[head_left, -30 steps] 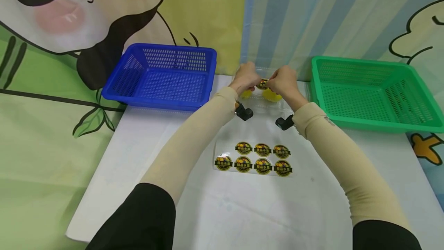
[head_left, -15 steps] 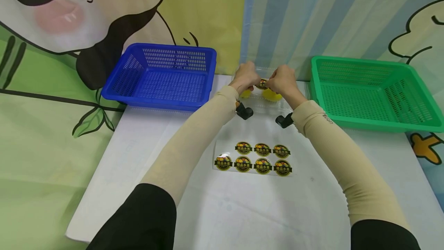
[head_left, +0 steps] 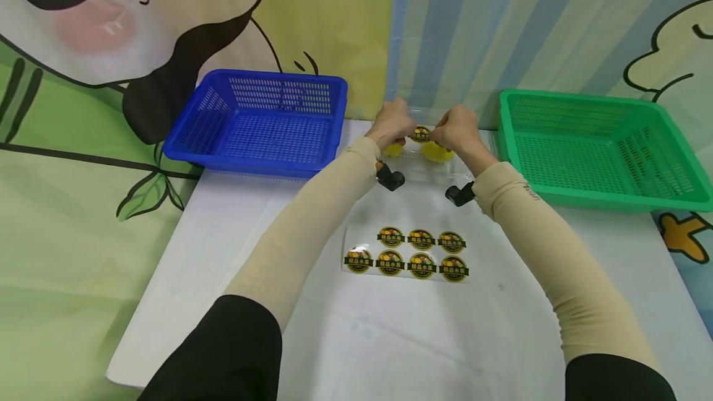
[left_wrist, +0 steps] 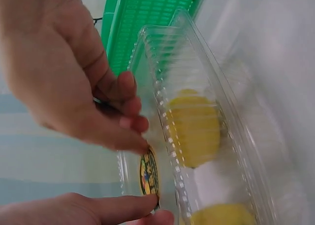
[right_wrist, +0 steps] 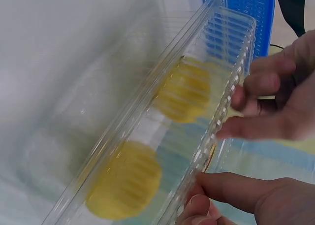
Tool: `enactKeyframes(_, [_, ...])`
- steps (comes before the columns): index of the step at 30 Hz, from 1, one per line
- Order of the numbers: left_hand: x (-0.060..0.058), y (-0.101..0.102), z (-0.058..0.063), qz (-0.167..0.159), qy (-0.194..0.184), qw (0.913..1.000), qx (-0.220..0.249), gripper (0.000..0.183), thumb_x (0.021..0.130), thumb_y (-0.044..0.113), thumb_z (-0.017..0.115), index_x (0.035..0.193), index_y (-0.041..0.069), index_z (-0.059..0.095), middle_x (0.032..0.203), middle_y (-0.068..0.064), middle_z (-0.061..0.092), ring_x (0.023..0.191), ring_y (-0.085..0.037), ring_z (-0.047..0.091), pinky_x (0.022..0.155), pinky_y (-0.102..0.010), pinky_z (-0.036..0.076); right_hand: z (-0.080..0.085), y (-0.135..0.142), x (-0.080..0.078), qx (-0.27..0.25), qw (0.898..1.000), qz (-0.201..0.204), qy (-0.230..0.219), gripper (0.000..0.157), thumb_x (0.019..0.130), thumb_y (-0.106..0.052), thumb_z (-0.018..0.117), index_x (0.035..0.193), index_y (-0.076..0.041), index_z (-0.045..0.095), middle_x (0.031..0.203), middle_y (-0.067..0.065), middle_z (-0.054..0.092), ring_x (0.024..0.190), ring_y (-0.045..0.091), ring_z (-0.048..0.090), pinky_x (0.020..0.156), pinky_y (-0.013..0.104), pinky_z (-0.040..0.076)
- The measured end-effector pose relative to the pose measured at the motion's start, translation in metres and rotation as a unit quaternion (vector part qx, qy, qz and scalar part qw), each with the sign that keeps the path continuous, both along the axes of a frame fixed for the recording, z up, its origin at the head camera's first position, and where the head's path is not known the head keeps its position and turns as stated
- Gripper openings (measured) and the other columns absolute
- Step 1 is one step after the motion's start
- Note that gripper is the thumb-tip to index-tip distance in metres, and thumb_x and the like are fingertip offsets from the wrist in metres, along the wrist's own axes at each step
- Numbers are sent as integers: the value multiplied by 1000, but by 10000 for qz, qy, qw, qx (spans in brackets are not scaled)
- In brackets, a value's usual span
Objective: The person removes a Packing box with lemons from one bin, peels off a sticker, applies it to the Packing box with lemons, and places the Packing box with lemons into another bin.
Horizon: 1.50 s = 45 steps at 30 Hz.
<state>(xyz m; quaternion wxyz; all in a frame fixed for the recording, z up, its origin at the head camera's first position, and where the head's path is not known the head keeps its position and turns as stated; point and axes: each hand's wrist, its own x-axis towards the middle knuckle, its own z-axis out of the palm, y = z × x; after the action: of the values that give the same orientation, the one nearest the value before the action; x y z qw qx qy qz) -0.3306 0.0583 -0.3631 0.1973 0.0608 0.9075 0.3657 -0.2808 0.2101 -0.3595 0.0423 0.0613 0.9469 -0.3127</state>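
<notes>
A round black-and-gold fruit sticker (head_left: 419,134) sits at the side wall of a clear plastic clamshell box (left_wrist: 167,43) at the back of the table. My left hand (head_left: 393,122) pinches one end of the sticker, and my right hand (head_left: 457,132) pinches the opposite end. In the left wrist view, fingertips of both hands lie right at the sticker's edges. Inside the box are two lemons (right_wrist: 184,89), seen through its ribbed wall. From the right wrist camera the sticker shows only as a thin edge between the hands.
A sheet of several matching stickers (head_left: 406,255) lies nearer on the white table (head_left: 345,339). To the left stands a blue basket (head_left: 256,141), to the right a green basket (head_left: 601,159). A printed curtain (head_left: 445,30) hangs close behind the box.
Both hands have spread very slightly apart, and a little more of the sticker shows between them. The box, sticker sheet and baskets have stayed put.
</notes>
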Motion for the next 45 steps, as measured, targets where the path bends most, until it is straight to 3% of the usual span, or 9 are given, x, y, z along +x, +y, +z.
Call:
enactKeyframes(4, [2,-7,3,47,184,9990,-399,12,96,5,58,87,11,52,93,-7,58,57,-16,59,52,-24,48,0,6,2,1,10000,48,-79,22,94,-12,73,98,9,76,71,16,74,50,19,60,92,52,59])
enactKeyframes(10, [6,-13,-4,-565,1492,9800,-1193,19,96,12,58,78,14,52,70,1,46,59,-13,41,50,-26,33,-6,10,7,339,9978,342,465,25,102,-15,61,112,4,73,112,25,72,99,41,67,84,53,57])
enactKeyframes(19, [34,-27,-26,-2538,3871,8613,-2096,33,108,33,53,126,19,76,125,2,76,110,-25,59,99,-42,48,-40,18,31,1624,9312,2072,2521,27,103,-13,64,121,4,74,124,23,73,113,44,63,103,58,49])
enactKeyframes(24, [37,-33,-36,-2634,3935,8435,-2536,38,111,37,45,127,25,77,136,5,71,125,-26,57,114,-49,39,-48,24,39,1907,9265,2068,2499,31,106,-21,61,126,-1,74,132,18,71,120,40,59,93,56,48])
enactKeyframes(29, [36,-37,-34,-2507,3580,8611,-2599,39,111,39,44,130,24,75,136,5,71,126,-27,57,107,-45,42,-50,30,41,2204,9288,1914,2283,34,108,-26,57,128,-5,74,135,15,70,125,39,57,90,55,45])
enactKeyframes(33, [46,-43,-29,-1797,2899,9221,-1830,42,108,38,50,139,17,69,139,0,69,134,-29,54,109,-48,41,-51,31,47,1937,9380,1361,2533,32,107,-23,56,121,-2,76,129,18,72,122,41,59,92,57,46])
enactKeyframes(36, [62,-52,-32,-452,2272,9721,-380,43,105,33,56,141,12,66,142,-7,67,136,-30,55,108,-47,45,-54,32,60,986,9551,505,2748,31,105,-17,55,121,3,73,127,24,70,122,45,57,101,60,44])
enactKeyframes(40, [82,-67,-42,1024,1872,9685,1281,49,99,31,66,143,11,62,140,-11,66,128,-30,60,100,-48,52,-55,36,81,-506,9694,-360,2376,44,103,-21,56,140,3,59,141,24,61,130,45,53,109,58,44])
enactKeyframes(45, [87,-80,-51,836,1221,9782,1456,87,88,44,80,160,17,40,160,-11,49,138,-33,55,105,-53,52,-49,46,93,-1306,9843,-412,1115,83,98,-43,70,163,-12,30,167,14,34,148,42,42,113,59,44])
